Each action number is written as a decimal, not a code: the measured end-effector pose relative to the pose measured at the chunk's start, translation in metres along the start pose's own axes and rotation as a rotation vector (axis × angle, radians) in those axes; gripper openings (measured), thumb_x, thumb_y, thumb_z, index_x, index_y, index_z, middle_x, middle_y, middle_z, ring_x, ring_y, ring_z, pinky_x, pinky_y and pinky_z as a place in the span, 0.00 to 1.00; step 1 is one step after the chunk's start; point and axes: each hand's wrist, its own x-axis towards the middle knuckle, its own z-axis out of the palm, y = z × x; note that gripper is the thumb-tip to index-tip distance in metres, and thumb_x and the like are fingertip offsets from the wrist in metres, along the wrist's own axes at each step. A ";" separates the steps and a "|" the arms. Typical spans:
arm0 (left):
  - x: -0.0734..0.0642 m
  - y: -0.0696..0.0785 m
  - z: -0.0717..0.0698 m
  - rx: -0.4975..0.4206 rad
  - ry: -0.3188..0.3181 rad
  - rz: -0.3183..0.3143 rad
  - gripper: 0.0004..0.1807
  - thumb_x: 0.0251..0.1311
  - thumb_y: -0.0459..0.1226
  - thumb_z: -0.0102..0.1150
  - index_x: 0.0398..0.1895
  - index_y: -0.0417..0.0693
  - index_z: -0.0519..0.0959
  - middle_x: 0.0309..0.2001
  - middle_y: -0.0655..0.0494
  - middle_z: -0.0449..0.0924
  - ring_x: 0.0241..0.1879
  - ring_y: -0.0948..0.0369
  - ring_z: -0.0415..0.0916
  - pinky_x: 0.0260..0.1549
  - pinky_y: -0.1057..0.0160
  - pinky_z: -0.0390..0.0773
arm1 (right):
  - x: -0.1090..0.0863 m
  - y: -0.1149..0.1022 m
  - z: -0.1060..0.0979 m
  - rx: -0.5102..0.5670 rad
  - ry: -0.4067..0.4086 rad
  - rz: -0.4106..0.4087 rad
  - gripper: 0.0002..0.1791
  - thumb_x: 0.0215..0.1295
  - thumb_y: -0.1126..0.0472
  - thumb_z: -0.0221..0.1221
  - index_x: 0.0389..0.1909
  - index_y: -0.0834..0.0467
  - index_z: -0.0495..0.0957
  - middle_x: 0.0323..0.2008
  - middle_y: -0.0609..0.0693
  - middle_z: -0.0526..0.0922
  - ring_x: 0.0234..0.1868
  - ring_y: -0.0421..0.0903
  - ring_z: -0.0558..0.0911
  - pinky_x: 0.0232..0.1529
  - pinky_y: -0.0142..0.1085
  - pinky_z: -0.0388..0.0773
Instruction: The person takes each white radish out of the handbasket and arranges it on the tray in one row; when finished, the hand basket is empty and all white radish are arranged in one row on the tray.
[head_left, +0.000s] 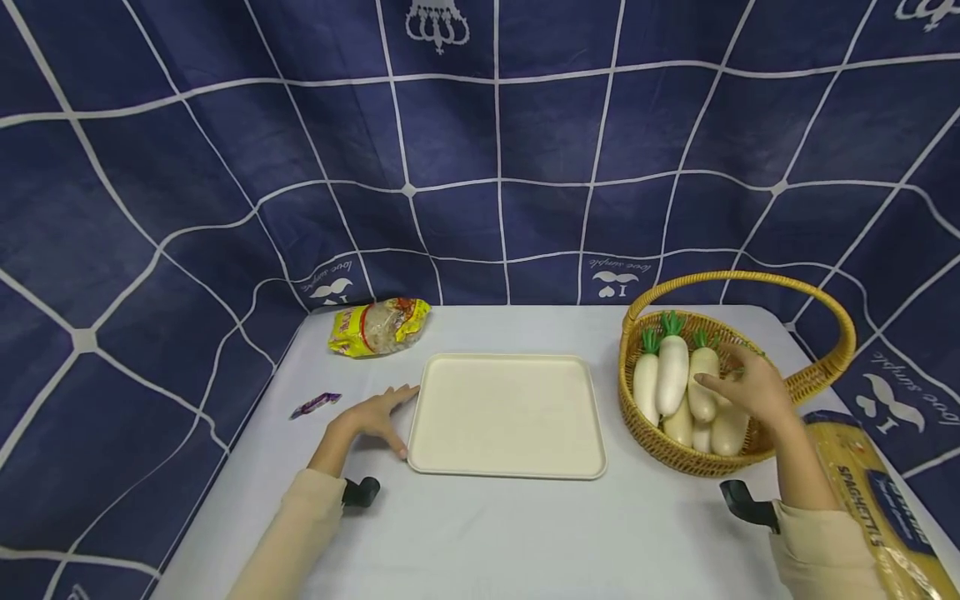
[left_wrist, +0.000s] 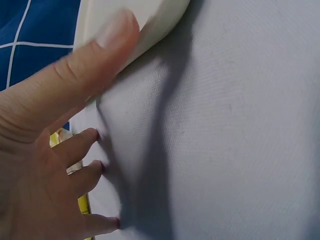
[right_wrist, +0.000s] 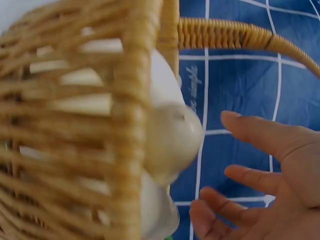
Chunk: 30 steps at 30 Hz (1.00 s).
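While R hand overhangs basket, spaghetti lies nr.

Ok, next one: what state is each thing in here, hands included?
Tray, lying flat, right way up
Basket, upright, loaded
White radishes, piled in the basket
Yellow bag, lying down; sealed or not, can't tell
Purple packet, lying down
Spaghetti pack, lying down, cut off by the frame
Left hand, spread at the tray's left edge
Right hand, over the basket, holding nothing
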 end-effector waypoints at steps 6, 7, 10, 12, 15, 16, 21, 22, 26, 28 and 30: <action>0.001 0.002 0.000 -0.003 0.002 -0.015 0.67 0.23 0.41 0.82 0.73 0.45 0.53 0.72 0.38 0.46 0.71 0.38 0.38 0.65 0.35 0.43 | -0.002 0.008 -0.007 -0.037 -0.103 0.110 0.46 0.60 0.47 0.60 0.64 0.78 0.54 0.48 0.81 0.68 0.46 0.74 0.71 0.38 0.58 0.73; 0.002 0.002 0.000 0.000 0.002 -0.015 0.67 0.23 0.41 0.82 0.73 0.45 0.53 0.72 0.38 0.46 0.71 0.38 0.38 0.65 0.35 0.43 | -0.002 0.009 -0.007 -0.039 -0.109 0.118 0.46 0.60 0.46 0.60 0.64 0.78 0.54 0.49 0.81 0.68 0.46 0.74 0.71 0.38 0.58 0.73; 0.005 0.001 0.001 0.003 0.012 -0.024 0.67 0.23 0.41 0.82 0.73 0.46 0.52 0.73 0.38 0.45 0.71 0.38 0.38 0.65 0.35 0.43 | 0.000 0.010 -0.007 -0.058 -0.107 0.130 0.47 0.60 0.45 0.59 0.63 0.78 0.54 0.50 0.82 0.67 0.48 0.75 0.69 0.41 0.61 0.71; 0.006 0.000 0.001 0.008 0.017 -0.028 0.67 0.23 0.41 0.82 0.73 0.47 0.52 0.73 0.38 0.45 0.71 0.38 0.38 0.65 0.35 0.43 | 0.001 0.012 -0.007 -0.072 -0.105 0.142 0.46 0.61 0.44 0.58 0.62 0.79 0.55 0.52 0.83 0.65 0.50 0.77 0.67 0.45 0.65 0.68; 0.006 0.000 0.000 0.003 0.016 -0.029 0.68 0.23 0.40 0.82 0.74 0.48 0.51 0.73 0.39 0.44 0.71 0.39 0.37 0.65 0.35 0.42 | 0.000 0.018 -0.007 -0.099 -0.113 0.166 0.45 0.63 0.44 0.55 0.61 0.81 0.54 0.54 0.84 0.61 0.52 0.79 0.63 0.48 0.68 0.65; 0.006 0.000 0.000 0.002 0.013 -0.028 0.68 0.23 0.40 0.82 0.74 0.48 0.51 0.73 0.39 0.44 0.71 0.39 0.37 0.65 0.35 0.42 | -0.001 0.020 -0.007 -0.103 -0.121 0.179 0.46 0.64 0.44 0.54 0.61 0.82 0.54 0.55 0.85 0.59 0.53 0.80 0.62 0.49 0.68 0.64; 0.006 0.002 0.002 0.015 0.010 -0.016 0.68 0.23 0.39 0.82 0.73 0.46 0.51 0.73 0.37 0.44 0.71 0.38 0.38 0.64 0.33 0.42 | -0.008 0.029 -0.006 -0.105 -0.156 0.201 0.44 0.65 0.47 0.53 0.58 0.85 0.53 0.51 0.84 0.63 0.49 0.78 0.67 0.44 0.64 0.70; 0.006 0.003 0.003 0.021 0.011 -0.017 0.67 0.23 0.39 0.82 0.73 0.46 0.51 0.72 0.37 0.45 0.71 0.37 0.38 0.63 0.32 0.42 | -0.009 0.030 -0.006 -0.104 -0.159 0.195 0.43 0.65 0.48 0.53 0.58 0.85 0.54 0.50 0.84 0.64 0.48 0.78 0.68 0.43 0.63 0.70; 0.005 0.004 0.003 0.032 0.021 -0.026 0.67 0.22 0.38 0.82 0.73 0.47 0.52 0.72 0.38 0.45 0.71 0.38 0.39 0.61 0.29 0.41 | -0.011 0.036 -0.004 -0.083 -0.195 0.190 0.43 0.67 0.49 0.50 0.59 0.86 0.50 0.51 0.85 0.62 0.49 0.79 0.66 0.44 0.63 0.70; 0.005 0.005 0.004 0.037 0.026 -0.030 0.67 0.22 0.38 0.82 0.73 0.47 0.52 0.72 0.38 0.45 0.71 0.38 0.39 0.61 0.28 0.41 | -0.011 0.038 -0.003 -0.050 -0.219 0.206 0.45 0.68 0.48 0.48 0.60 0.86 0.45 0.53 0.87 0.57 0.52 0.80 0.63 0.47 0.65 0.67; 0.005 0.005 0.004 0.035 0.027 -0.036 0.68 0.22 0.38 0.82 0.73 0.47 0.52 0.73 0.38 0.45 0.71 0.38 0.39 0.61 0.28 0.41 | -0.012 0.040 -0.002 -0.008 -0.233 0.218 0.46 0.69 0.48 0.46 0.61 0.87 0.42 0.54 0.87 0.55 0.53 0.80 0.61 0.49 0.66 0.66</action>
